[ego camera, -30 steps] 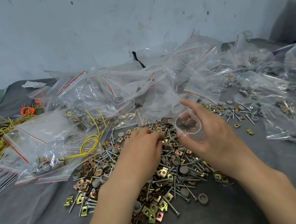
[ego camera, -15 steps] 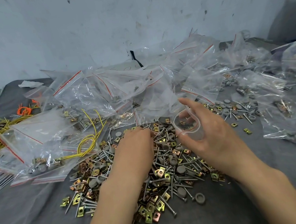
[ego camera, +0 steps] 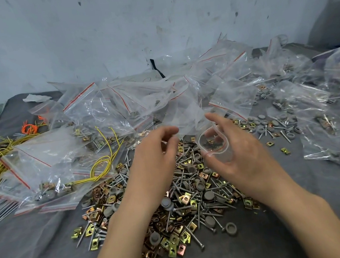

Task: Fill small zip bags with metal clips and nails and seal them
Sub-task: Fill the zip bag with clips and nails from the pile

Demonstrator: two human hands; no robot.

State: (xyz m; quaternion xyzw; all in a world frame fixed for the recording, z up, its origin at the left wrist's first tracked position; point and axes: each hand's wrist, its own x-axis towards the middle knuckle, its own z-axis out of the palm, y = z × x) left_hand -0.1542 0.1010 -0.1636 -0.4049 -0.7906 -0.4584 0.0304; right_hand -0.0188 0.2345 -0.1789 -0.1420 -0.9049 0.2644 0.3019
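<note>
A heap of brass-coloured metal clips, nails and grey caps (ego camera: 187, 200) lies on the dark grey cloth in front of me. My right hand (ego camera: 240, 158) holds a small clear zip bag (ego camera: 216, 144) with its mouth spread into a loop; a few dark pieces show inside. My left hand (ego camera: 155, 159) hovers above the heap just left of the bag's mouth, fingertips pinched together; whatever they hold is too small to make out.
Several filled and empty zip bags with red seal lines (ego camera: 102, 116) pile up behind and to both sides. Yellow wires (ego camera: 102, 166) and orange ties (ego camera: 30, 127) lie at the left. More loose caps and nails (ego camera: 272, 128) sit at the right. A pale wall stands behind.
My left hand has lifted off the heap and moved up toward the bag's mouth, fingers now pinched. My right hand with the bag has stayed in about the same place.
</note>
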